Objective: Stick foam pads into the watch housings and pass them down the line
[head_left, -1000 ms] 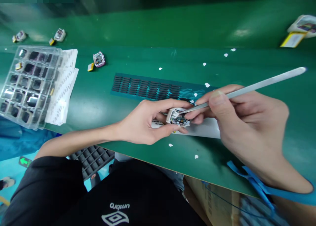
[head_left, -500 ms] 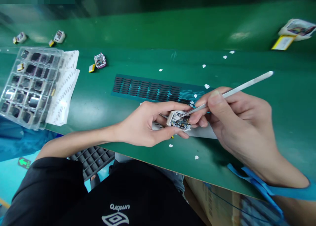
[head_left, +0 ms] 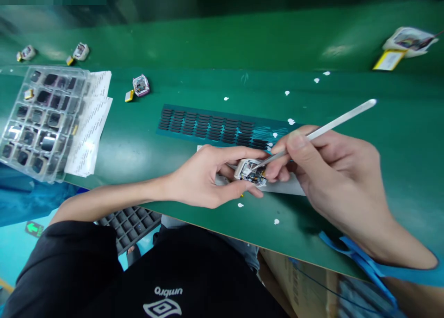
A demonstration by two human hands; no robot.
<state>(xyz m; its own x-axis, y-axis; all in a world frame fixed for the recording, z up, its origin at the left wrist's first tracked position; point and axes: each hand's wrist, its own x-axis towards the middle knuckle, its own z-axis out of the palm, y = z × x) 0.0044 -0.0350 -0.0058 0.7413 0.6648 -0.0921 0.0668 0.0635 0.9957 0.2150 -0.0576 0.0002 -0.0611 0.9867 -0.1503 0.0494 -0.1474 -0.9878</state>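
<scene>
The left hand (head_left: 203, 179) is pinching a small white open-backed device casing (head_left: 250, 171) between thumb and fingers, just above the green work table (head_left: 145, 142). The right hand (head_left: 333, 179) is gripping long silver metal tweezers (head_left: 322, 129), fingers closed on them, tips inside the casing. At far left, a clear plastic compartment tray (head_left: 40, 121) is holding small dark square parts in its cells.
</scene>
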